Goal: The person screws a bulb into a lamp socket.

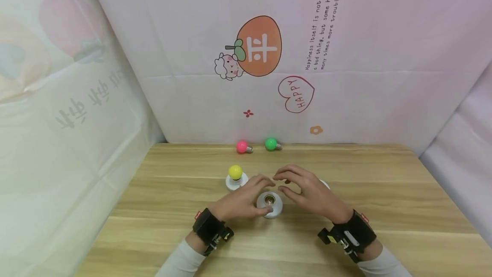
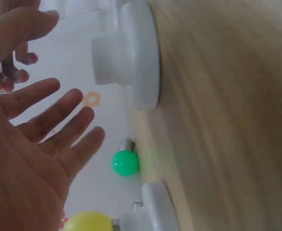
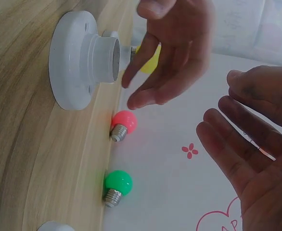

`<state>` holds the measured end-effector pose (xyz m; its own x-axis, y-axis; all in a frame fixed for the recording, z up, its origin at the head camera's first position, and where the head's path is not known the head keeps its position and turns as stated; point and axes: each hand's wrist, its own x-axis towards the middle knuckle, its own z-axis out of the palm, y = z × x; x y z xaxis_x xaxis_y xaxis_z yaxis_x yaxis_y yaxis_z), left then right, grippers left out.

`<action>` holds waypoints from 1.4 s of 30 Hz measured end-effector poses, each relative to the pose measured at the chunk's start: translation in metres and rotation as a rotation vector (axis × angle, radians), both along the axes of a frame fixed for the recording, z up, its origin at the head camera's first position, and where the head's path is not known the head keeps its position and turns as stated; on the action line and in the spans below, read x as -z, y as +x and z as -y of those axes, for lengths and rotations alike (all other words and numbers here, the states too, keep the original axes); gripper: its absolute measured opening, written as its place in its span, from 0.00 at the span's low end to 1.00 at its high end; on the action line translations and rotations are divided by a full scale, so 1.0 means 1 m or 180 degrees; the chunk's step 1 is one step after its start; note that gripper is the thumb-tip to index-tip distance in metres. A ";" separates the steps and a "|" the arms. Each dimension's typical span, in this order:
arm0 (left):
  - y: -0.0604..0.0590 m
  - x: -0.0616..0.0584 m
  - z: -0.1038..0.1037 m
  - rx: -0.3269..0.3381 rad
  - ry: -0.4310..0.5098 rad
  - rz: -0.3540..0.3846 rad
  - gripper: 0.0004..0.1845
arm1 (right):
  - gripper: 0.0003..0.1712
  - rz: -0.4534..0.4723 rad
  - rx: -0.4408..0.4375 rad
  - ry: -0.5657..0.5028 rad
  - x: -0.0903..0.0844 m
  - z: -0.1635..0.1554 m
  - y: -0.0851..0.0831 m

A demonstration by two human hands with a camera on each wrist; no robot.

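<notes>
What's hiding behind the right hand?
A white curved rim peeks out past the right hand. The hand covers the rest, so I can't see what's on it.

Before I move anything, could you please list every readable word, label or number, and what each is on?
"Happiness itself is not a bad thing, but some happy pr… many times more trouble than": back cloth, cut off at the top.
"HAPPY": red heart outline on that cloth.
Perhaps "平", sideways: orange persimmon print.
Too faint to read: grey characters on the left cloth.
Too small to read: red tags on the black wrist straps.
</notes>
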<state>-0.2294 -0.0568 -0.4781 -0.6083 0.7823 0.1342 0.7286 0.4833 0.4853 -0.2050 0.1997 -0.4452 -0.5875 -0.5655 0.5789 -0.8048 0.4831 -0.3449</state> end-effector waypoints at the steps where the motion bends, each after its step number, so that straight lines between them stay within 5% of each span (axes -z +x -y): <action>1: 0.000 0.001 0.000 -0.0002 -0.0027 0.0011 0.35 | 0.18 0.0004 0.0000 0.0002 0.000 0.000 0.000; 22: -0.005 0.018 -0.001 0.0049 -0.0238 -0.0040 0.39 | 0.18 -0.0013 0.0010 -0.0002 0.007 0.002 -0.007; 42: -0.003 0.016 -0.002 -0.0072 -0.0417 0.0084 0.37 | 0.20 0.0013 0.0195 -0.0059 0.023 -0.008 -0.027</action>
<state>-0.2327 -0.0546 -0.4944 -0.6278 0.7782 0.0157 0.7048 0.5598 0.4358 -0.2322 0.2076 -0.4685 -0.6231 -0.5176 0.5865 -0.7725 0.5249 -0.3574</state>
